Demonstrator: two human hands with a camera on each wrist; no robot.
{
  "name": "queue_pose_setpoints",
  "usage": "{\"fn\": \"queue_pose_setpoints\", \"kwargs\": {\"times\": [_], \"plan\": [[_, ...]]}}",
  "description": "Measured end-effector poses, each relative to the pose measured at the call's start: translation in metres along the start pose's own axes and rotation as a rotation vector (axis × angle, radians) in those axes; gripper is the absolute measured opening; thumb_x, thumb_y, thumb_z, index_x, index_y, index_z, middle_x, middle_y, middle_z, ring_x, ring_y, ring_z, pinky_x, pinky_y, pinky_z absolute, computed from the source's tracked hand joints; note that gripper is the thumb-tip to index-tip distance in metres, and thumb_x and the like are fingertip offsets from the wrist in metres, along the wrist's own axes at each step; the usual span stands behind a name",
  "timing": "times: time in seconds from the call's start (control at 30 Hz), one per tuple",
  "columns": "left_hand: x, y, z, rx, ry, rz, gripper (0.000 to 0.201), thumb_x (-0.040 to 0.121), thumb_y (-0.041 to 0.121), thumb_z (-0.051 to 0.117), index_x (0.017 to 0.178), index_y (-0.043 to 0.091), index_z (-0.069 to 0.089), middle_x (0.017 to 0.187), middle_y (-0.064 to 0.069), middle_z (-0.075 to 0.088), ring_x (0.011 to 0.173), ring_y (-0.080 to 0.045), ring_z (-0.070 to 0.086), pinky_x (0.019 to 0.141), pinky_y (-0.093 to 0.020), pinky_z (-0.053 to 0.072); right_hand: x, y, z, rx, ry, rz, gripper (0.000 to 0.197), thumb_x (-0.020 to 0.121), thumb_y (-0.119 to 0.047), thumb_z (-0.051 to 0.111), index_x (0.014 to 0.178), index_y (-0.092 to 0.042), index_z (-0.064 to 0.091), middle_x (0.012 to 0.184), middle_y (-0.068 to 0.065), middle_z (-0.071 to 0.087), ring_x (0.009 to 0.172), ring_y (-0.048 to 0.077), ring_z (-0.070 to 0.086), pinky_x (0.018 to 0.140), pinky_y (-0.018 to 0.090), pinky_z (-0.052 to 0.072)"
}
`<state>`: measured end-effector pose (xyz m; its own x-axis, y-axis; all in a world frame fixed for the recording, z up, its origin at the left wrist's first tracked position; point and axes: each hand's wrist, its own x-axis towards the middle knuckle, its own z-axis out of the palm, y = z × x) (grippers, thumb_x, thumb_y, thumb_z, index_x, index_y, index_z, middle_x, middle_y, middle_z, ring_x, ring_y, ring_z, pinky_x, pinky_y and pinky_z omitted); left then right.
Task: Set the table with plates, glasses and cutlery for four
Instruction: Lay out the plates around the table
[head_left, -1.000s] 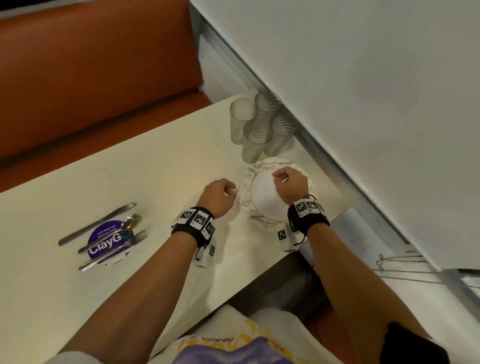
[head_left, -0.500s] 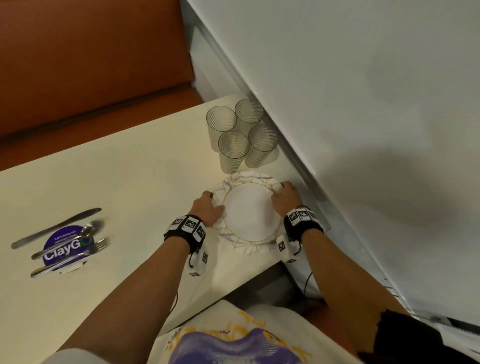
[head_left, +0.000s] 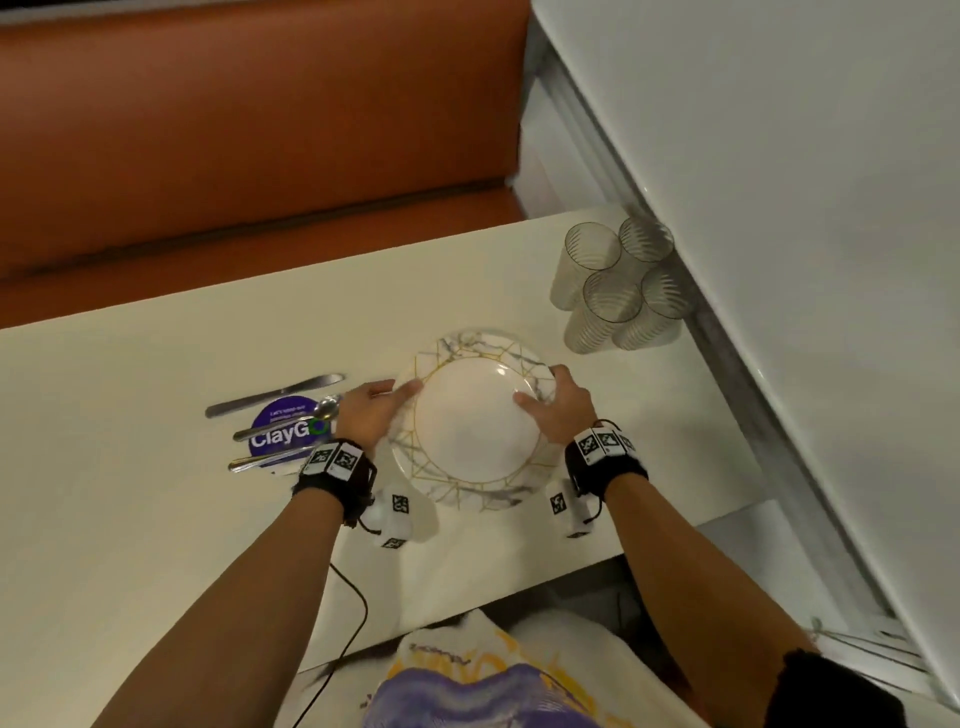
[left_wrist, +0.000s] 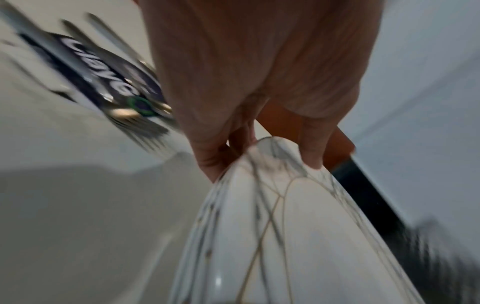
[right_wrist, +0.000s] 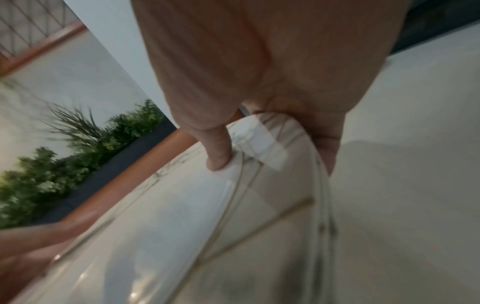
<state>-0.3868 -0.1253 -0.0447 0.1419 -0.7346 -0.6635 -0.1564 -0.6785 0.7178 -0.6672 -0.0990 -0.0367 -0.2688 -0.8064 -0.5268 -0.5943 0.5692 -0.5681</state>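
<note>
A white plate (head_left: 472, 426) with grey marbling and gold lines is held over the cream table (head_left: 156, 519). My left hand (head_left: 376, 410) grips its left rim and my right hand (head_left: 558, 410) its right rim. In the left wrist view the left hand (left_wrist: 262, 148) has its thumb on top of the plate (left_wrist: 285, 236) and its fingers under it. The blurred rim looks layered, like a stack. My right hand (right_wrist: 272, 152) pinches the plate (right_wrist: 207, 236) the same way. Several clear ribbed glasses (head_left: 613, 291) stand at the far right. A knife (head_left: 275, 395), spoon (head_left: 291, 423) and fork (head_left: 265, 460) lie left of the plate.
The cutlery lies across a round purple ClayGo sticker (head_left: 283, 434). An orange bench (head_left: 260, 130) runs behind the table. A white wall (head_left: 779, 156) borders the table's right side, close to the glasses. The table's near edge is just below my wrists.
Both hands went from resting by the plate to gripping its rims. The plate has moved left, away from the glasses and wall, towards the cutlery.
</note>
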Motion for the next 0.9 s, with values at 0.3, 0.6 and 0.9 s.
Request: {"fn": "queue_pose_setpoints", "kwargs": {"times": [0.3, 0.6, 0.9], "plan": [[0.005, -0.024, -0.133, -0.782, -0.207, -0.13, 0.065, 0.09, 0.045, 0.076, 0.144, 0.012, 0.06, 0.143, -0.016, 0.063, 0.134, -0.04, 0.059, 0.116, -0.063, 0.038, -0.021, -0.109, 0.064, 0.3, 0.088, -0.155, 0.062, 0.091, -0.046, 0.069, 0.141, -0.021, 0.042, 0.122, 0.004, 0.065, 0.088, 0.02, 0.066, 0.07, 0.032, 0.056], [0.007, -0.017, -0.17, -0.677, 0.223, 0.036, 0.069, 0.097, 0.041, 0.069, 0.158, 0.034, 0.037, 0.146, -0.005, 0.059, 0.127, -0.029, 0.061, 0.104, -0.051, 0.053, -0.019, -0.172, 0.082, 0.279, 0.139, -0.237, 0.041, 0.103, -0.037, 0.05, 0.135, -0.013, 0.046, 0.11, 0.004, 0.06, 0.091, 0.022, 0.061, 0.075, 0.031, 0.049], [0.026, -0.019, -0.223, -0.551, 0.691, 0.213, 0.063, 0.084, 0.061, 0.066, 0.142, 0.038, 0.056, 0.139, -0.009, 0.065, 0.127, -0.039, 0.062, 0.104, -0.056, 0.054, 0.067, -0.133, 0.06, 0.625, 0.258, 0.039, 0.047, 0.092, -0.028, 0.053, 0.138, -0.018, 0.051, 0.131, 0.003, 0.061, 0.118, 0.025, 0.058, 0.104, 0.044, 0.049]]}}
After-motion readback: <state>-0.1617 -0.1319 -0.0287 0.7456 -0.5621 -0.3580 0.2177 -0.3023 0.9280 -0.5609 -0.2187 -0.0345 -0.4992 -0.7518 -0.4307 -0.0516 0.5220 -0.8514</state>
